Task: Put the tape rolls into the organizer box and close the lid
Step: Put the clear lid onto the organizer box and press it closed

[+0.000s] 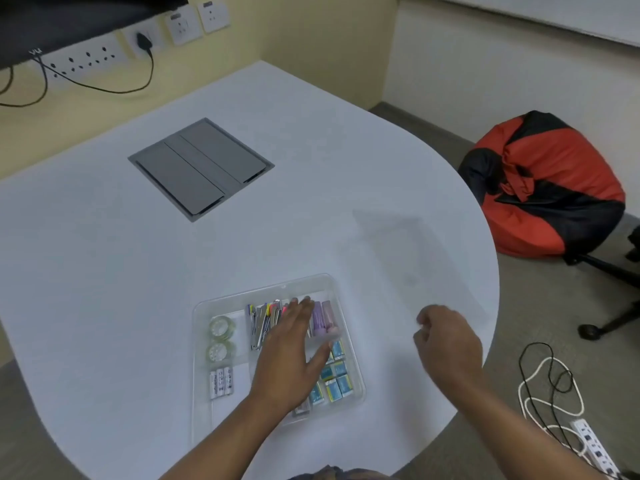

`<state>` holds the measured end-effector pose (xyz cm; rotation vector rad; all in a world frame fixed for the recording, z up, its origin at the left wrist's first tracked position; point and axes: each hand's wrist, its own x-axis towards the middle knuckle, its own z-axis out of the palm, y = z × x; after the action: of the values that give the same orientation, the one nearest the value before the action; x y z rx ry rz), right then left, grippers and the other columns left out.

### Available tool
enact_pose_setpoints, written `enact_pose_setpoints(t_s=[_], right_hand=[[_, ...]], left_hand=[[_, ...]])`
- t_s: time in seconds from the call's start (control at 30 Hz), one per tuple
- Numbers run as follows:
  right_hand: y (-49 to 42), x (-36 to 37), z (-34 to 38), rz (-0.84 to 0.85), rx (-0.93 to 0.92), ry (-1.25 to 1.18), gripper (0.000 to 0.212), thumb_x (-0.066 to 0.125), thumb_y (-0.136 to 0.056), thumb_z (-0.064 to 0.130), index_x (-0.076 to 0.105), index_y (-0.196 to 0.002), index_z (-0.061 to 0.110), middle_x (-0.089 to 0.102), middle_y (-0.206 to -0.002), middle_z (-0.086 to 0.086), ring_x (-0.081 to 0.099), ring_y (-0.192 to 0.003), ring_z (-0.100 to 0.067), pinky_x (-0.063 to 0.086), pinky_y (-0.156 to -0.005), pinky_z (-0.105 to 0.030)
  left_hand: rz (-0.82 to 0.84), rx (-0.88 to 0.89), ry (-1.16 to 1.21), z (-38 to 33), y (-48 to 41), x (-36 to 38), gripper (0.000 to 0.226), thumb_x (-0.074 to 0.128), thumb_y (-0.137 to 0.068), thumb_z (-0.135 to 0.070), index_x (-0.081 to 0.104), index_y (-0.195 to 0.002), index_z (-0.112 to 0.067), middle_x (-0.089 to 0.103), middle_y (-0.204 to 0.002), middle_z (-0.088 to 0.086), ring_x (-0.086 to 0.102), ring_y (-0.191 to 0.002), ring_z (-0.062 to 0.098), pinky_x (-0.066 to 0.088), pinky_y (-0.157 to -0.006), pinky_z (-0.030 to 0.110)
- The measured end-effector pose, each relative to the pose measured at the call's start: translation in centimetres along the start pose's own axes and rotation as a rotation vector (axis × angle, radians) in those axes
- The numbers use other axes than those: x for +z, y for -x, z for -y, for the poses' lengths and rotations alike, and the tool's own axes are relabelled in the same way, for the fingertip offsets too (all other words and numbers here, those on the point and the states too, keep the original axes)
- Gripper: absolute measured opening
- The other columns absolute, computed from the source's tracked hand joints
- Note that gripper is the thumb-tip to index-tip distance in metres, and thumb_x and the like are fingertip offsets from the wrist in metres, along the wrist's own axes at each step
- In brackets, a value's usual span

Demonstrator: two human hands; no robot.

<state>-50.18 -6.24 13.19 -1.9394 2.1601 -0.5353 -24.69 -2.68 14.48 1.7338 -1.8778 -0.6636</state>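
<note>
A clear plastic organizer box (221, 299) sits on the white table near its front edge. Two clear tape rolls (221, 327) (217, 351) lie in its left compartment. My left hand (294, 351) rests flat on top of the box, fingers spread, over the middle compartments. To the right of the box my right hand (446, 337) hovers over bare table, its fingers loosely curled with nothing visible in them. Whether a clear lid lies under my left hand I cannot tell.
Batteries (221, 382), pens and clips (265, 320), purple tubes (322, 317) and small blue boxes (337, 379) fill the other compartments. A grey cable hatch (201, 168) is set in the table (104, 271). A red-black beanbag (547, 185), cords and a power strip (592, 445) lie on the floor at right.
</note>
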Motion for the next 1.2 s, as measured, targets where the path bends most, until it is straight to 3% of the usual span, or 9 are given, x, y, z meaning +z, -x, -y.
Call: enact_pose_setpoints(t_s=[0.2,0.43,0.53,0.63,0.73,0.83,1.0,1.1,1.2], right_hand=[[-4.8,-6.1,2.1,-0.302,-0.061,-0.202,0.021,0.065,-0.076,-0.004,0.064,-0.088,0.013,0.066,-0.085,0.0,0.058,-0.071,-0.019,0.042,-0.064,-0.029],[-7.1,-11.4,7.5,-0.372,-0.253,-0.566,0.02,0.069,-0.081,-0.006,0.064,-0.087,0.013,0.059,-0.085,0.001,0.057,-0.08,-0.005,0.052,-0.065,-0.014],[-7.7,-12.7,10.2,-0.307,-0.262,-0.794,0.028,0.07,-0.082,-0.004,0.064,-0.087,0.022,0.061,-0.089,0.001,0.059,-0.086,-0.005,0.053,-0.071,-0.013],[-8.3,-12.7,12.2,-0.227,-0.241,-0.986,0.036,0.072,-0.082,-0.004,0.065,-0.086,0.031,0.065,-0.087,0.001,0.061,-0.085,-0.012,0.051,-0.075,-0.014],[-8.5,-12.0,14.1,-0.197,-0.238,-1.034,0.037,0.072,-0.082,-0.003,0.067,-0.088,0.033,0.066,-0.087,0.007,0.061,-0.083,-0.008,0.049,-0.074,-0.011],[-8.5,-10.3,15.2,-0.164,-0.15,-1.053,0.042,0.071,-0.084,0.0,0.063,-0.115,0.028,0.069,-0.102,0.002,0.064,-0.089,-0.007,0.052,-0.078,-0.013],[-6.7,-3.4,15.1,0.252,0.069,-0.842,0.068,0.068,-0.086,0.0,0.04,-0.145,0.022,0.055,-0.139,-0.004,0.062,-0.109,-0.019,0.045,-0.097,-0.033],[-4.3,-0.6,14.5,0.336,0.075,-0.714,0.073,0.066,-0.087,0.0,0.033,-0.148,0.021,0.046,-0.147,-0.001,0.057,-0.114,-0.015,0.043,-0.1,-0.03],[-2.7,0.6,14.0,0.334,0.085,-0.559,0.072,0.069,-0.086,0.008,0.035,-0.148,0.021,0.051,-0.143,-0.005,0.059,-0.117,-0.022,0.042,-0.095,-0.027]], left_hand=[[-0.104,-0.073,0.078,-0.2,-2.2,-2.2,0.069,0.059,-0.088,-0.041,0.028,-0.146,-0.019,0.02,-0.15,-0.014,0.013,-0.142,0.003,0.018,-0.116,0.03],[-0.298,-0.18,0.18,1.7,-5.0,-8.3,0.075,0.068,-0.085,-0.026,0.027,-0.146,-0.018,0.028,-0.153,-0.002,0.026,-0.141,0.017,0.023,-0.115,0.036],[-0.369,-0.265,0.293,2.9,-5.3,-11.5,0.078,0.067,-0.084,-0.035,0.022,-0.147,-0.025,0.024,-0.149,-0.014,0.031,-0.138,0.021,0.03,-0.112,0.046],[-0.424,-0.299,0.416,4.2,-4.7,-13.7,0.064,0.062,-0.087,-0.035,0.033,-0.143,-0.027,0.036,-0.149,-0.007,0.039,-0.133,0.017,0.034,-0.11,0.041],[-0.512,-0.338,0.576,5.5,-3.5,-15.2,0.026,0.062,-0.089,-0.021,0.061,-0.115,-0.024,0.067,-0.116,0.001,0.061,-0.108,0.008,0.044,-0.103,0.039],[-0.536,-0.418,0.704,7.0,-1.5,-15.8,0.009,0.064,-0.087,-0.016,0.07,-0.093,-0.019,0.075,-0.091,0.005,0.069,-0.095,0.021,0.05,-0.094,0.042],[-0.438,-0.549,0.791,9.2,1.4,-14.6,0.014,0.058,-0.092,-0.009,0.072,-0.089,-0.01,0.075,-0.077,0.007,0.07,-0.079,0.026,0.054,-0.082,0.044],[-0.415,-0.646,0.788,10.8,2.9,-13.6,0.015,0.057,-0.091,-0.006,0.071,-0.087,-0.008,0.074,-0.069,0.005,0.07,-0.08,0.032,0.054,-0.08,0.044],[-0.361,-0.639,0.604,12.2,4.3,-12.7,0.02,0.06,-0.09,-0.011,0.066,-0.11,-0.011,0.073,-0.067,-0.006,0.07,-0.074,0.019,0.056,-0.08,0.04]])
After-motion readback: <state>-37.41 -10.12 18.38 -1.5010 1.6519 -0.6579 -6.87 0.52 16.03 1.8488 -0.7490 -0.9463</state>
